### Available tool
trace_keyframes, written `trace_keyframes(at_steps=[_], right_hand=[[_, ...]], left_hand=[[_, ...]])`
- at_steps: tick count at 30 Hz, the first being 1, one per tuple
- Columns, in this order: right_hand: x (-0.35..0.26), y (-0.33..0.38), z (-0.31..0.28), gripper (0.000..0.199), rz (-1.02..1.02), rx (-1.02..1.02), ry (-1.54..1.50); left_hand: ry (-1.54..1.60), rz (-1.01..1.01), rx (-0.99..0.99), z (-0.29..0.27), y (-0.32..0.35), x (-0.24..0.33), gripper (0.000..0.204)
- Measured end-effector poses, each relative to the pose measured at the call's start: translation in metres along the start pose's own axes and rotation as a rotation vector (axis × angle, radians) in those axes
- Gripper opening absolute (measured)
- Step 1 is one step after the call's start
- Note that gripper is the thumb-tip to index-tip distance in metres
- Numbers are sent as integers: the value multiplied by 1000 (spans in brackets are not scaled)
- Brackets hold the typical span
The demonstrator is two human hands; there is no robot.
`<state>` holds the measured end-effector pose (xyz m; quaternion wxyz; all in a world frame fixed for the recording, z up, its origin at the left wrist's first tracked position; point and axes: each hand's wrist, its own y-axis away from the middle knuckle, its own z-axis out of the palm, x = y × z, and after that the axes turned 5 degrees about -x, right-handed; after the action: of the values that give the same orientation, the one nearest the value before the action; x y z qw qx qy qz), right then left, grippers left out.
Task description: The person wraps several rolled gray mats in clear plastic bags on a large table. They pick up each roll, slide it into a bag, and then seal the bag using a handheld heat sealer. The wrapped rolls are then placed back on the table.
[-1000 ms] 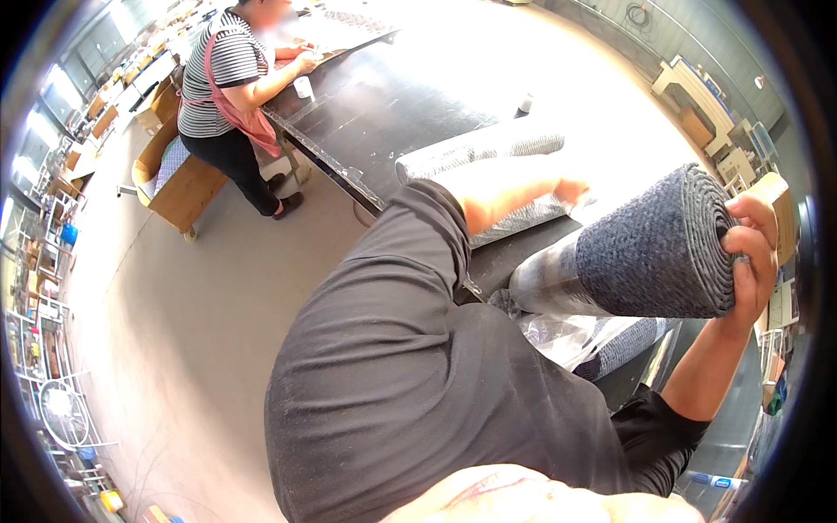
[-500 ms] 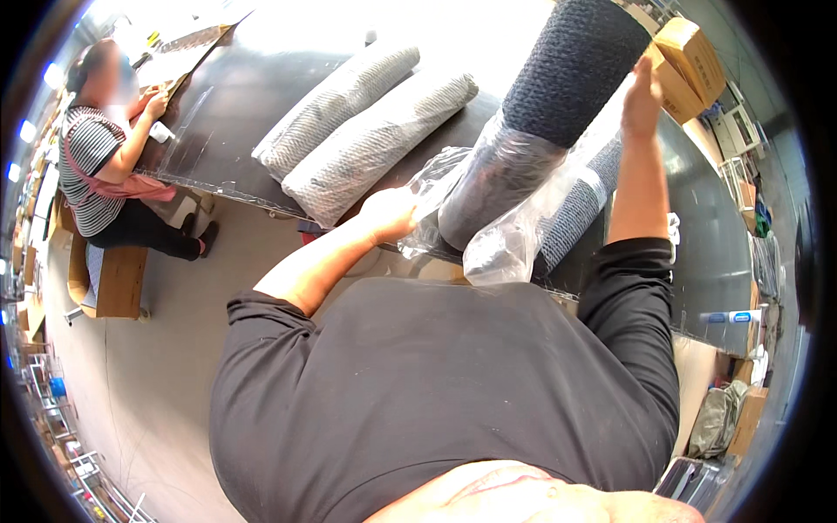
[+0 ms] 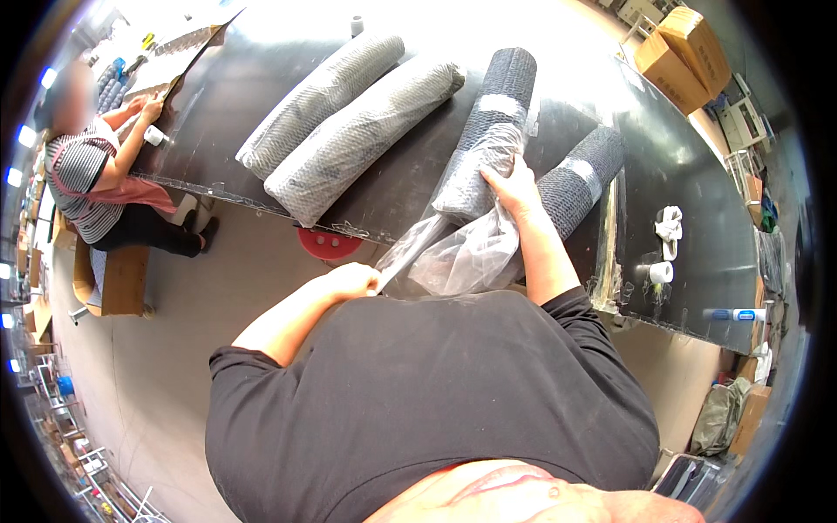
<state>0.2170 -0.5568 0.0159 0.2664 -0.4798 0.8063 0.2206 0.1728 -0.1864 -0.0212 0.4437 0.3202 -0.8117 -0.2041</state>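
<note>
A dark grey ribbed rolled mat with a pale band lies on the table, its near part inside a clear plastic bag. My left hand is closed on a gathered, stretched edge of the bag, at the near side of the table. My right hand grips the bag against the right side of the roll, thumb on top; its fingertips are partly hidden. To the right, partly behind my right forearm, lies another banded rolled mat without a bag.
Two bagged rolls, a nearer one and a farther one, lie left on the dark table. A white tape roll and a crumpled white cloth sit right. A red stool stands underneath. Another person works far left.
The roll, raised and tilted before, now lies lower on the table, deeper in the bag. My right hand has come down from its far end onto its side; my left hand has moved nearer me.
</note>
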Motion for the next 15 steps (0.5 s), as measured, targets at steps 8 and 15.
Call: trace_keyframes(at_steps=[8, 15], right_hand=[[-74, 110, -1, 96, -208, -80, 108], [-108, 169, 75, 64, -806, 53, 32]], left_hand=[[855, 251, -142, -44, 67, -17, 29], [1225, 573, -478, -72, 70, 37, 43]])
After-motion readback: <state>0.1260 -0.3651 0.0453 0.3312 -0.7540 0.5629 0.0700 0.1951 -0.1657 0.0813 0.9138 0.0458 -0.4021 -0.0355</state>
